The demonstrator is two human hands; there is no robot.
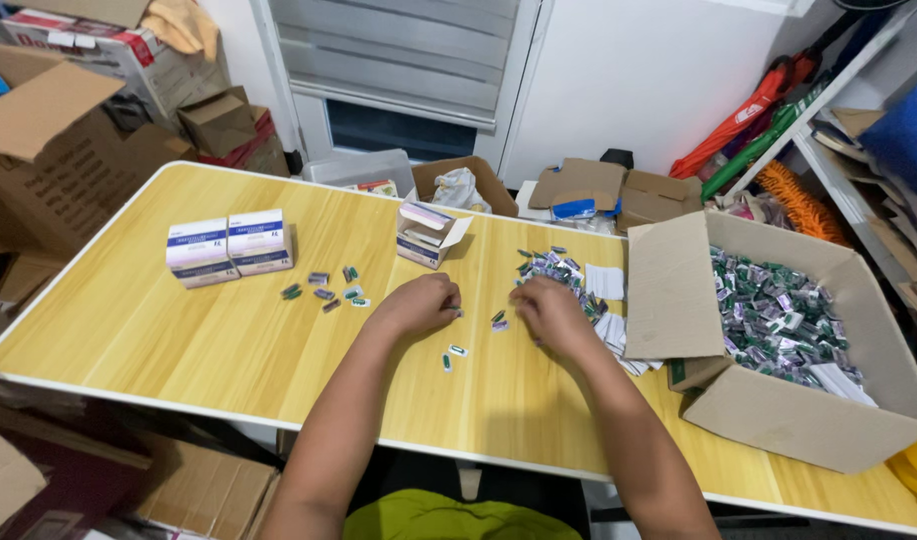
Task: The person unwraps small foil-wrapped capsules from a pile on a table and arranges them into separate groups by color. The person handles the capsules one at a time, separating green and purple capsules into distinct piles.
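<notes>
**Folding table with sorting stock: items logged largest to smallest**

Table [179, 340]: long, pale wood-grain top with a white rim, cardboard cartons stacked on the floor around its far and left sides.

Large carton [789, 420]: brown cardboard, open-topped, stood on the table's right end with one flap raised toward the person. It held a deep heap of small green, purple and silver packets [769, 315].

Two closed boxes [230, 247]: white with blue bands, set side by side and touching, left of centre on the table.

Open small box [428, 234]: white and purple, lid flap up, near the far edge at the middle.

White slips [606, 282]: a loose stack of paper lay just left of the large carton, more fanned out below it beside the right wrist.

Left hand [419, 303]: rested knuckles-up on the table at centre, fingers curled under and pressed together; a small packet showed at the fingertips, though whether it was pinched could not be told.

Right hand [549, 308]: lay just beside the left, fingers bent down onto the tabletop at the near edge of a loose pile of packets [554, 266]; its grip could not be told.

Stray packets [329, 288]: a small scatter lay right of the closed boxes; a few more [453, 355] lay below the hands.
</notes>
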